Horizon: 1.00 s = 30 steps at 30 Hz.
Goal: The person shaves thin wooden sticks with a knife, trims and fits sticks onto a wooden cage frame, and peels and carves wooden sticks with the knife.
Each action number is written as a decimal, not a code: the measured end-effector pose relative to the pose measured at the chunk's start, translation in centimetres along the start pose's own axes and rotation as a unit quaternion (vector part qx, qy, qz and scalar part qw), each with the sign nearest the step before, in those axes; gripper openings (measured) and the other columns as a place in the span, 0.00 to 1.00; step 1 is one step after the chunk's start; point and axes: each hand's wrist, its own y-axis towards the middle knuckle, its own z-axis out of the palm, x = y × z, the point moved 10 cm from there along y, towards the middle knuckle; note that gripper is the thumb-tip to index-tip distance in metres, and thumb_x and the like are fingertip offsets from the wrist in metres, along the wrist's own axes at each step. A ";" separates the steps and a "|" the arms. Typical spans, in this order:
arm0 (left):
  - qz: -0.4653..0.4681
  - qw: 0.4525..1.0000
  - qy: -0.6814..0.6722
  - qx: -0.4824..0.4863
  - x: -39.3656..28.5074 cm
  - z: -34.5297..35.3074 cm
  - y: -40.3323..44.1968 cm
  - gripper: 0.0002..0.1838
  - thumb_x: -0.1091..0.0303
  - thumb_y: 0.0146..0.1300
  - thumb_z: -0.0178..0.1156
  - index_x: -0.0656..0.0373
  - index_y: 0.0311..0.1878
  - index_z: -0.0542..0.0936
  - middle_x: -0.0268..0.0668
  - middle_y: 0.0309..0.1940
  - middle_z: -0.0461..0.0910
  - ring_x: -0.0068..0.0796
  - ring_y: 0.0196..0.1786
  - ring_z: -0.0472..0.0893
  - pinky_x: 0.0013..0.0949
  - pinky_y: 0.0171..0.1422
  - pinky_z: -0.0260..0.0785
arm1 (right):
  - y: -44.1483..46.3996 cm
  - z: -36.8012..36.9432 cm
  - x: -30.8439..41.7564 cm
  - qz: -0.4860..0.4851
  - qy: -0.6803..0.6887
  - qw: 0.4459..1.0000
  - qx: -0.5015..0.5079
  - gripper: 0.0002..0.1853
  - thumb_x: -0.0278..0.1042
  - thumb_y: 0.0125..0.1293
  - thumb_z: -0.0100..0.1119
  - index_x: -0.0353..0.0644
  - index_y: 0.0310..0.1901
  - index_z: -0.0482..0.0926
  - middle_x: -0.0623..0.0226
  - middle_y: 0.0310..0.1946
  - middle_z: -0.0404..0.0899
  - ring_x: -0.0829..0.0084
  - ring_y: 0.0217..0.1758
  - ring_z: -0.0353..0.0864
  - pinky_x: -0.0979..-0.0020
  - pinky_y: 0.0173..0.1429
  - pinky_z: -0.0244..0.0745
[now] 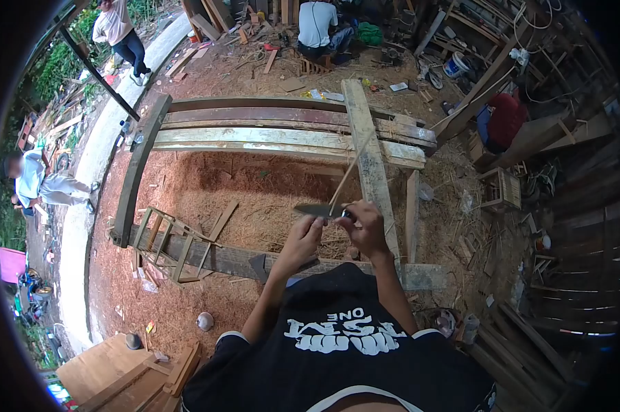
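My right hand (366, 230) is closed around the dark handle of a knife (313, 209), whose blade points left across the front of me. A thin, slightly curved wooden strip (346, 180) rises away from the blade toward a wide plank. My left hand (302, 240) is closed right by the blade, its fingertips pinched at the strip's lower end; the exact grip is partly hidden. Below both hands runs a dark timber beam (221, 259), the near side of a low wooden frame.
Long boards (255, 135) lie across the frame's far side, and a wide plank (366, 151) crosses on the right. A small slatted wooden frame (169, 240) leans on the beam at left. Sawdust covers the ground. One person (317, 27) sits at the back; others are at left.
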 end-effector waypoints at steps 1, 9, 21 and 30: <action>0.012 1.000 0.026 -0.004 -0.6 0.1 -0.2 0.14 0.59 0.80 0.47 0.60 0.43 0.75 0.23 0.24 0.63 0.12 0.26 0.62 0.24 0.27 0.55 | 0.2 -1.0 -0.5 0.003 -0.016 0.999 -0.034 0.23 0.55 0.63 0.65 0.38 0.38 0.84 0.61 0.29 0.80 0.58 0.34 0.78 0.59 0.43 0.70; -0.045 0.998 -0.040 -0.016 0.8 -0.2 -1.9 0.14 0.58 0.80 0.48 0.56 0.38 0.72 0.20 0.24 0.62 0.11 0.25 0.59 0.22 0.27 0.54 | 2.2 -2.8 -2.8 -0.005 -0.086 0.996 -0.038 0.25 0.59 0.65 0.62 0.39 0.38 0.84 0.63 0.27 0.83 0.59 0.34 0.83 0.60 0.42 0.72; -0.146 0.977 -0.153 0.016 2.4 0.2 -3.6 0.16 0.52 0.80 0.47 0.51 0.37 0.69 0.19 0.20 0.58 0.09 0.17 0.54 0.21 0.19 0.46 | 3.9 -2.3 -3.5 -0.020 -0.137 0.990 -0.041 0.24 0.60 0.63 0.64 0.43 0.30 0.84 0.64 0.20 0.79 0.59 0.23 0.79 0.59 0.32 0.70; -0.153 0.973 -0.171 0.021 3.1 -0.4 -3.6 0.15 0.53 0.80 0.47 0.50 0.36 0.68 0.19 0.19 0.57 0.10 0.16 0.52 0.22 0.16 0.43 | 3.0 -0.1 -4.0 0.035 -0.058 0.998 0.017 0.20 0.57 0.67 0.63 0.47 0.35 0.86 0.65 0.22 0.81 0.64 0.24 0.80 0.63 0.30 0.70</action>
